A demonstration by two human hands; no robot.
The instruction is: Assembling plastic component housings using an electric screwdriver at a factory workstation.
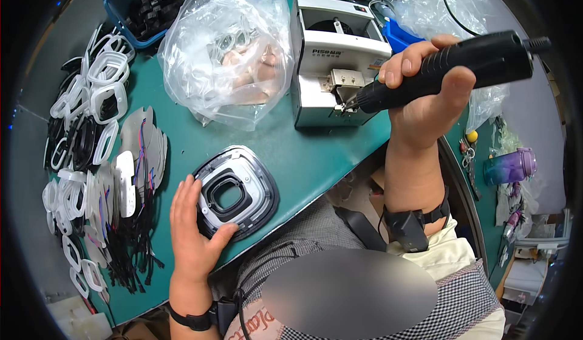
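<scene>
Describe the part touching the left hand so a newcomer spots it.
On the green table, near the edge, find the left hand. Touching it is the part: a rounded frame, pale inside a dark rim, with a central opening. The white frames heaped at left lack that dark rim.

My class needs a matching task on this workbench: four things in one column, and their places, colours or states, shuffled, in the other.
Column one
1. Black power screwdriver
2. Rounded black and white part
3. Plastic bag
4. Bottle

Column two
A. Purple and teal
B. Touched by the left hand
C. Gripped in the right hand
D. See-through, left of the white machine

Right pairs: 1-C, 2-B, 3-D, 4-A
</scene>
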